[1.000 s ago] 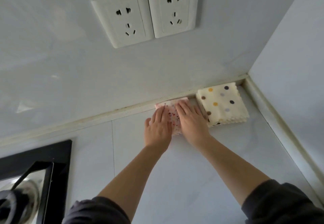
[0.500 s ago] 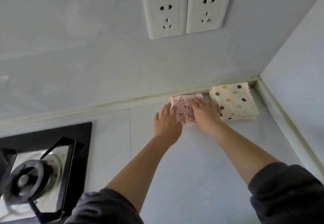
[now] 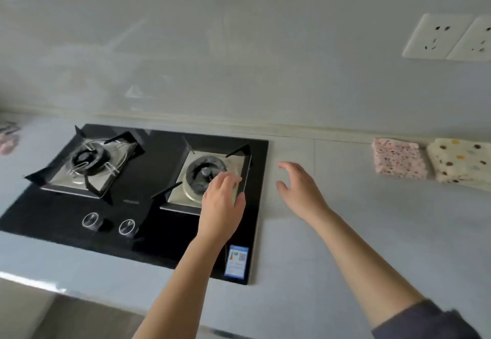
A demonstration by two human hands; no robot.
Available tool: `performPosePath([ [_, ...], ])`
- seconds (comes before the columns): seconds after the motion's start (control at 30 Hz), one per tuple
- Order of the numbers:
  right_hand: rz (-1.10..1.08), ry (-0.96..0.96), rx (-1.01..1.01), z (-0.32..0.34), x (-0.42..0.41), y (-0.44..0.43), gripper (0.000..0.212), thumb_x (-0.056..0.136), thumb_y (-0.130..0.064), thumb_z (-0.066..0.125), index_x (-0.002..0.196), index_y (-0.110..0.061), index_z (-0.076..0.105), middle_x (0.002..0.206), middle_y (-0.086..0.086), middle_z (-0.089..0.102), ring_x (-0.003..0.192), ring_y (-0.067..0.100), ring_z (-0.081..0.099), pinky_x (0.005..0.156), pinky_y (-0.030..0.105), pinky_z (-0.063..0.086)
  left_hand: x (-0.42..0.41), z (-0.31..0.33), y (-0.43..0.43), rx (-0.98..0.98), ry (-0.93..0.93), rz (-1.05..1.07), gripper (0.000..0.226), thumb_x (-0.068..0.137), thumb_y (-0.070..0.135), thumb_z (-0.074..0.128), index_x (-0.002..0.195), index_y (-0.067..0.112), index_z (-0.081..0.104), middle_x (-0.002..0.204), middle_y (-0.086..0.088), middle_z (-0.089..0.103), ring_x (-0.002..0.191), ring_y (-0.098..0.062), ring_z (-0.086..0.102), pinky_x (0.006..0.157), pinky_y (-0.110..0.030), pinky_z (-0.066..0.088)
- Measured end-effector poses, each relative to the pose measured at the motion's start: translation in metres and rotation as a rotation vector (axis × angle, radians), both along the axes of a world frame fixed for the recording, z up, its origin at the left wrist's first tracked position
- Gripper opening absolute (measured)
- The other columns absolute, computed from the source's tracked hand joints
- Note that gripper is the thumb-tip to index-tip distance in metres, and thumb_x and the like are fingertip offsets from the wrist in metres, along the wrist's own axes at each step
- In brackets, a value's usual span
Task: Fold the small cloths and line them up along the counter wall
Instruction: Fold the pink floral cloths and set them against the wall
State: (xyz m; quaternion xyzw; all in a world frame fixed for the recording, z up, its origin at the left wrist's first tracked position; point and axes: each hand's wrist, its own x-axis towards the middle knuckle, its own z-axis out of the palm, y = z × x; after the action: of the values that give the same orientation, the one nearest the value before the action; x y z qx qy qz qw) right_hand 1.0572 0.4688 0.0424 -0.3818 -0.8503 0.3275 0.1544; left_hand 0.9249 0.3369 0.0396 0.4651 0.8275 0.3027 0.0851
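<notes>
Both folded cloths lie well to the right of the fingers. The pink speckled cloth point(image 3: 398, 162) sits close along the foot of the wall point(image 3: 239, 73), with the cream dotted cloth point(image 3: 462, 160) just beside it on its right. The left hand point(image 3: 221, 203) hangs over the hob's point(image 3: 159, 158) right burner point(image 3: 204, 171), fingers loosely spread, holding nothing. The right hand point(image 3: 300, 190) is above the counter point(image 3: 345, 232) beside the hob, fingers relaxed and apart, empty. At the far left edge lies a blurred pinkish fabric bundle point(image 3: 8, 139).
</notes>
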Motion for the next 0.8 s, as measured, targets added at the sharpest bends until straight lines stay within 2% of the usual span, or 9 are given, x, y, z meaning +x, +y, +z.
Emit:
performPosePath([
  [0.13,0.079,0.054,-0.05,0.014,-0.069,-0.112,0.042,0.095,-0.016,0.051,0.137,-0.016,0.045,0.14,-0.001,0.046,0.128,0.014,0.044,0.1,0.02,0.031,-0.06,0.005,-0.123,0.039,-0.018,0.086,0.028,0.091,0.015,0.057,0.118,0.017,0.058,0.132,0.004,0.05,0.125,-0.015,0.043,0.103,-0.034,0.039],
  [0.27,0.157,0.074,-0.081,0.026,-0.141,-0.209,0.041,0.094,-0.015,0.053,0.135,-0.017,0.047,0.137,-0.001,0.049,0.127,0.014,0.045,0.102,0.022,0.032,-0.117,0.011,-0.224,0.039,-0.02,0.211,0.027,0.092,0.014,0.056,0.118,0.015,0.059,0.135,0.002,0.048,0.126,-0.017,0.042,0.101,-0.032,0.04],
  [0.37,0.24,0.075,-0.092,0.035,-0.19,-0.256,0.042,0.095,-0.015,0.051,0.136,-0.019,0.046,0.14,-0.003,0.046,0.129,0.012,0.042,0.105,0.023,0.03,-0.157,0.019,-0.272,0.043,-0.018,0.254,0.027,0.092,0.014,0.056,0.119,0.017,0.058,0.135,0.002,0.048,0.124,-0.018,0.044,0.097,-0.025,0.039],
  [0.5,0.309,0.04,-0.093,0.037,-0.245,-0.284,0.042,0.095,-0.016,0.05,0.137,-0.021,0.045,0.14,-0.006,0.045,0.129,0.01,0.041,0.1,0.017,0.028,-0.203,0.02,-0.308,0.071,-0.026,0.323,0.026,0.092,0.017,0.056,0.118,0.02,0.058,0.135,0.004,0.047,0.117,-0.018,0.05,0.096,-0.027,0.041],
  [0.67,0.371,0.051,-0.142,0.02,-0.324,-0.293,0.041,0.095,-0.016,0.05,0.136,-0.021,0.046,0.14,-0.006,0.046,0.13,0.01,0.042,0.1,0.02,0.031,-0.274,0.005,-0.328,0.025,-0.037,0.371,0.028,0.094,0.02,0.055,0.121,0.02,0.056,0.139,0.005,0.044,0.12,-0.016,0.047,0.101,-0.03,0.04],
  [0.8,0.442,0.073,-0.199,0.003,-0.406,-0.293,0.041,0.096,-0.017,0.05,0.136,-0.022,0.045,0.14,-0.006,0.044,0.13,0.009,0.04,0.103,0.022,0.032,-0.35,-0.006,-0.337,-0.031,-0.008,0.414,0.027,0.093,0.019,0.056,0.12,0.02,0.057,0.137,0.005,0.045,0.117,-0.015,0.049,0.098,-0.026,0.041],
])
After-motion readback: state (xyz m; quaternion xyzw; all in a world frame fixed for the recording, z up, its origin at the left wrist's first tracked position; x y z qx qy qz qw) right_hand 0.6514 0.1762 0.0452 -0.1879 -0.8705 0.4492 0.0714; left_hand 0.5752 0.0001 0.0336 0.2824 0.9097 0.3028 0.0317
